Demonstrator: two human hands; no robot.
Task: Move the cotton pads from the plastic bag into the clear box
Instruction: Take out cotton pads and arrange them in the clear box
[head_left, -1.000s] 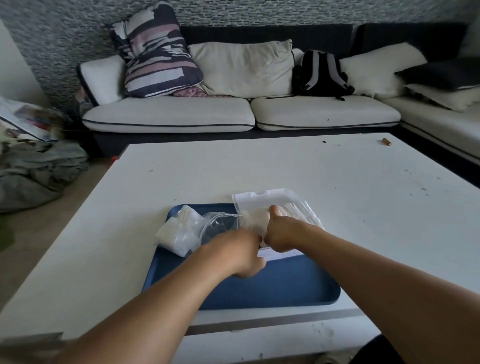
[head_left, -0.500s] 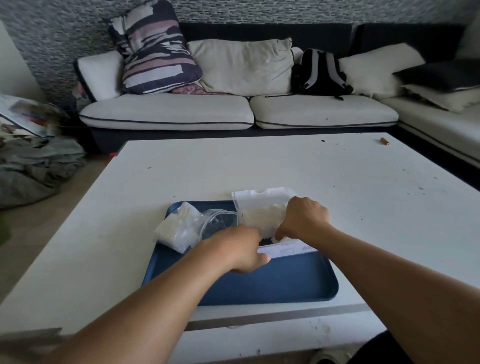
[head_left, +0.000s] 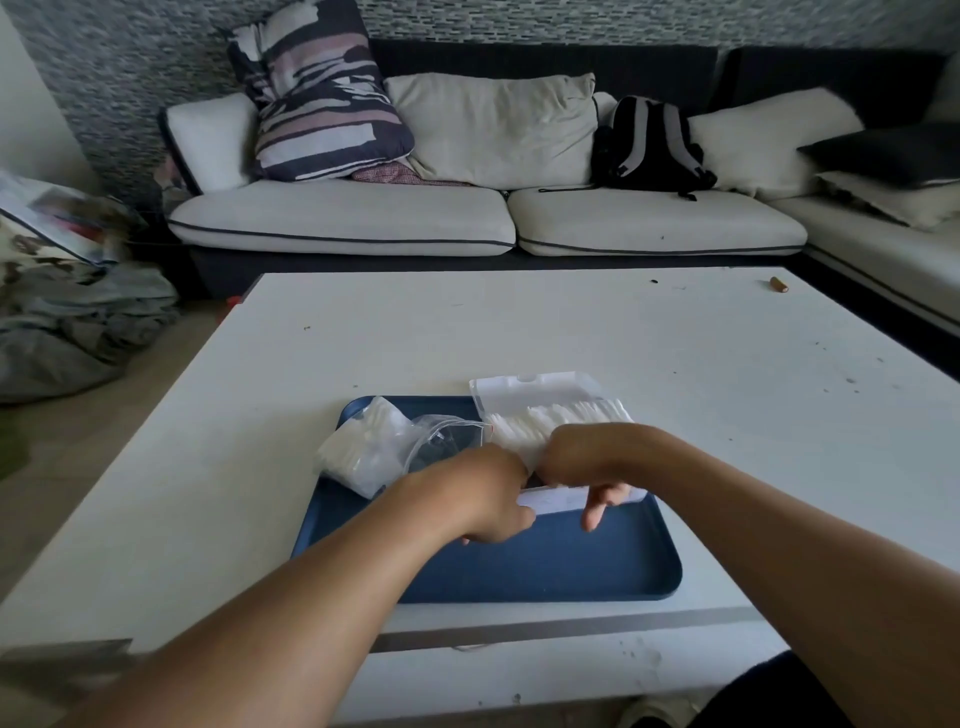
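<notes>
nearby, plastic bag (head_left: 374, 447) flanks clear box (head_left: 540, 400); left hand (head_left: 483, 493) curled, grip unclear; right hand (head_left: 587, 467) loose.

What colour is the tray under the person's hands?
Dark blue; the tray shows plainly in the head view.

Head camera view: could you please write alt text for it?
Two hands, left hand and right hand, work at a clear box of cotton pads on a blue tray, plastic bag at left, sofa behind.

Near side of clear box (head_left: 550, 395) and left hand's (head_left: 483, 493) fingers hidden behind both hands; right hand (head_left: 587, 462).
</notes>
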